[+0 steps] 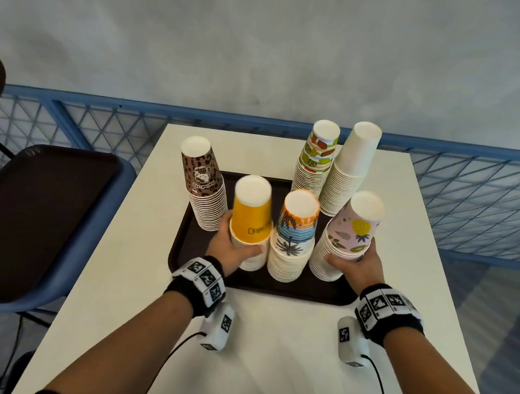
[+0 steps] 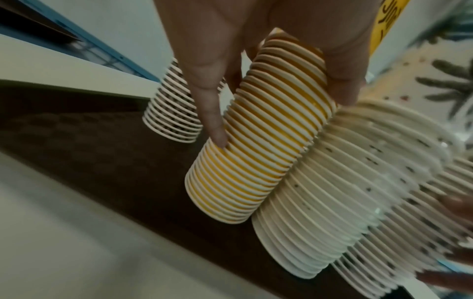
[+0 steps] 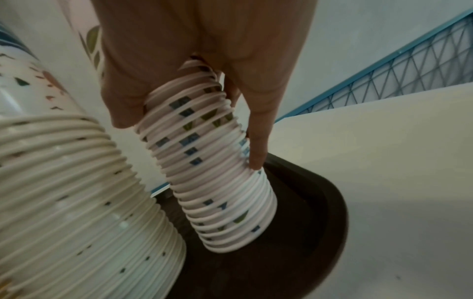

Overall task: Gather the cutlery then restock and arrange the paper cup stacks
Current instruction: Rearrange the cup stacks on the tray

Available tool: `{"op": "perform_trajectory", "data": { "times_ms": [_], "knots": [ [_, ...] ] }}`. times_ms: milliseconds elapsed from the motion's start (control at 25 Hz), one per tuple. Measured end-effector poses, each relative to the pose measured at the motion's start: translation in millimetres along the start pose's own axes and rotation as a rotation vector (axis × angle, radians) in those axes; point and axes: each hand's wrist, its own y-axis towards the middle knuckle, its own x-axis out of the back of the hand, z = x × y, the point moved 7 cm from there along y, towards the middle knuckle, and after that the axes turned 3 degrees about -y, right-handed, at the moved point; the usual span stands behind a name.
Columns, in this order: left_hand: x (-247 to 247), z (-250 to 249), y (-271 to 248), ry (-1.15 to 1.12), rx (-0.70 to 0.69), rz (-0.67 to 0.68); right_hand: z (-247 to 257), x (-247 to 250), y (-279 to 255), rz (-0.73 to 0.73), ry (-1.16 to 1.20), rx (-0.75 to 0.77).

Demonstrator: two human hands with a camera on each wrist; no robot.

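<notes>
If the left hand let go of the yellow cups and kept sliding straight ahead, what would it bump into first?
Probably the leopard-print cup stack. The left hand grips the yellow cup stack, and the leopard stack stands just beyond and slightly left on the brown tray. Depth is hard to judge.

— Which cup stacks stand nearest?
— Three upturned stacks in the lower middle of the frame: the yellow cup stack (image 1: pixel 250 225), the palm-print cup stack (image 1: pixel 293 237) touching it, and the pineapple-print cup stack (image 1: pixel 347 237).
— Behind them?
— The leopard-print cup stack (image 1: pixel 203 183) at left; the fruit-print cup stack (image 1: pixel 316 158) and plain white cup stack (image 1: pixel 350 168) at upper right.
</notes>
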Motion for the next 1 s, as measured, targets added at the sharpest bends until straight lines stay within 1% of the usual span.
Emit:
{"op": "perform_trajectory", "data": {
  "times_ms": [80, 120, 160, 200, 240, 280, 320, 360, 400, 440, 520, 560, 640, 720, 760, 840, 920, 1000],
  "knots": [
    [-17.2, -5.9, 1.9, 0.014, -0.023, 0.116, 0.4, 5.7, 8.2, -0.023, -0.009, 0.002],
    [-20.2, -6.7, 4.0, 0.057, -0.026, 0.160, 0.7, 9.0, 12.5, -0.036, -0.013, 0.001],
    [-19.2, -6.0, 5.4, 0.118, -0.010, 0.187, 0.9, 11.5, 16.3, -0.042, -0.022, -0.003],
    [-13.1, -1.8, 7.2, 0.166, 0.027, 0.177, 1.0, 13.2, 18.9, -0.038, -0.035, -0.004],
    [-0.7, 2.8, 9.1, 0.186, 0.080, 0.111, 1.0, 13.0, 21.4, -0.026, -0.045, -0.003],
    [16.4, 6.6, 10.4, 0.167, 0.125, -0.011, 0.7, 12.4, 22.7, -0.012, -0.047, -0.002],
    [36.9, 8.9, 12.7, 0.109, 0.133, -0.155, 0.6, 11.2, 23.5, -0.003, -0.038, -0.002],
    [57.1, 8.4, 15.3, 0.052, 0.113, -0.285, 0.1, 10.6, 24.0, 0.001, -0.026, -0.003],
    [73.8, 5.7, 18.9, 0.021, 0.100, -0.378, -0.6, 10.2, 24.6, 0.004, -0.016, -0.004],
    [87.2, 2.3, 25.1, 0.026, 0.091, -0.427, -0.8, 9.9, 25.4, 0.008, -0.011, -0.006],
    [103.1, -7.9, 40.9, 0.072, 0.087, -0.444, 0.3, 9.6, 27.1, 0.018, -0.016, -0.002],
    [106.2, -10.4, 51.8, 0.080, 0.097, -0.415, 0.5, 9.3, 28.8, 0.019, -0.018, 0.002],
    [97.7, -13.4, 71.1, 0.043, 0.131, -0.290, -0.9, 8.3, 31.4, 0.017, -0.015, -0.001],
    [84.7, -2.0, 91.1, -0.015, 0.170, -0.178, -3.2, 6.9, 33.1, 0.013, -0.012, -0.009],
    [77.5, 7.2, 104.9, -0.017, 0.173, -0.116, -3.8, 6.4, 33.7, 0.012, -0.011, -0.011],
    [58.4, 13.4, 128.4, 0.001, 0.121, -0.007, -3.2, 5.8, 35.2, 0.016, -0.011, -0.011],
    [33.2, -18.6, 126.9, 0.092, 0.067, 0.106, -3.3, 4.8, 36.4, 0.026, -0.017, -0.004],
    [7.7, -34.7, 135.1, 0.165, 0.074, 0.202, -5.5, 3.9, 39.9, 0.030, -0.042, 0.012]
  ]
}}
